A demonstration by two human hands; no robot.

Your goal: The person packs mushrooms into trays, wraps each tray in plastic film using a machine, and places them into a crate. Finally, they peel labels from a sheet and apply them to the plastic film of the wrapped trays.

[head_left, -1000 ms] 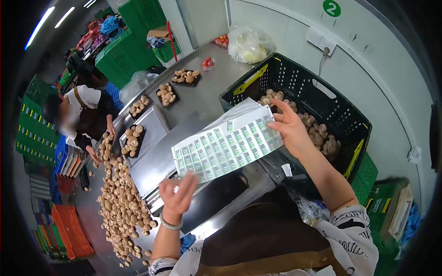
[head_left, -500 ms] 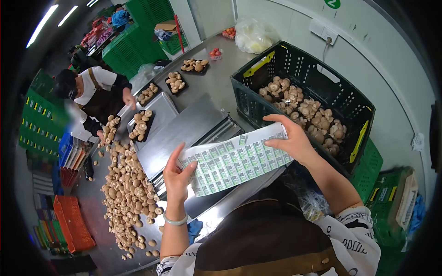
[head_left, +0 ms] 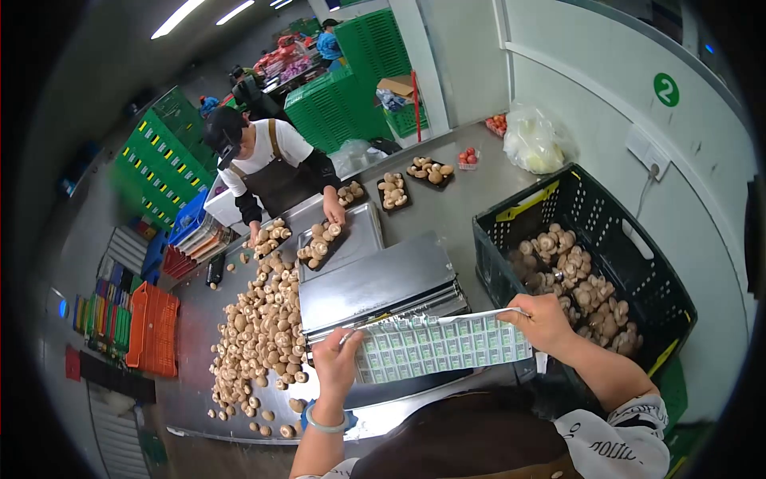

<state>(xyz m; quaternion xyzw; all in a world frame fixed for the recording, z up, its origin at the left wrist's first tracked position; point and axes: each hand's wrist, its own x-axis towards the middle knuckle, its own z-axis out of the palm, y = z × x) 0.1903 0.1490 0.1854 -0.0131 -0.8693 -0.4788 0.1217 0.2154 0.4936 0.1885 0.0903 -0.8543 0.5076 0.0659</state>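
A sheet of small green-and-white labels (head_left: 443,349) is stretched between my two hands. My left hand (head_left: 335,363) pinches its left end, and my right hand (head_left: 545,323) grips the upper right corner. Behind the sheet sits a flat metal wrapping machine (head_left: 379,275), its front edge partly covered by the labels. To the left, a large heap of loose mushrooms (head_left: 259,327) lies on the metal table (head_left: 187,391). Beyond my right hand stands a dark green crate (head_left: 527,215) with packed mushrooms (head_left: 586,279) inside.
Across the table a co-worker (head_left: 271,164) handles mushrooms on a black tray (head_left: 319,243). Filled trays (head_left: 392,191) and a small pack of tomatoes (head_left: 468,158) stand at the back, near a clear plastic bag (head_left: 538,140). An orange basket (head_left: 152,331) is at the left.
The view has turned, shifting the scene rightward. The label sheet has tipped and its upper edge now folds over. My right hand has closed on the corner; the co-worker's hand has reached a tray.
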